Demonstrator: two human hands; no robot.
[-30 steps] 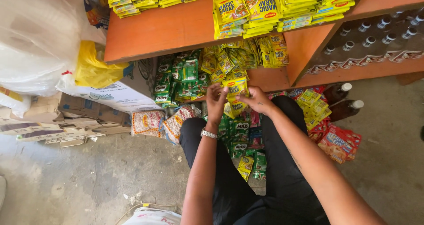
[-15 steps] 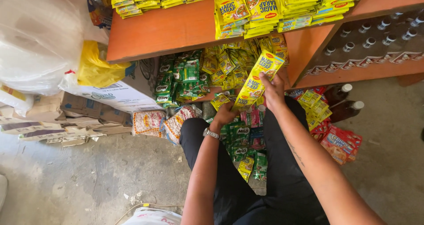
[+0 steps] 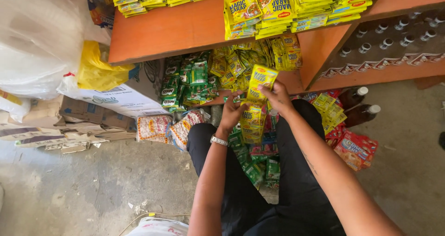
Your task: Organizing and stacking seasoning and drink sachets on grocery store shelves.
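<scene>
The yellow sachet strip (image 3: 257,97) hangs lower than half a second ago, just below the orange shelf (image 3: 176,30). The right hand (image 3: 276,96) pinches its top; the left hand (image 3: 232,113) grips its lower part. Fingertips are hidden behind the sachets.

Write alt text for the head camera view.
Seen from above, a person's right hand and left hand hold a hanging strip of yellow sachets in front of an orange wooden shelf stacked with yellow packets. Green sachets fill the lower shelf.
</scene>
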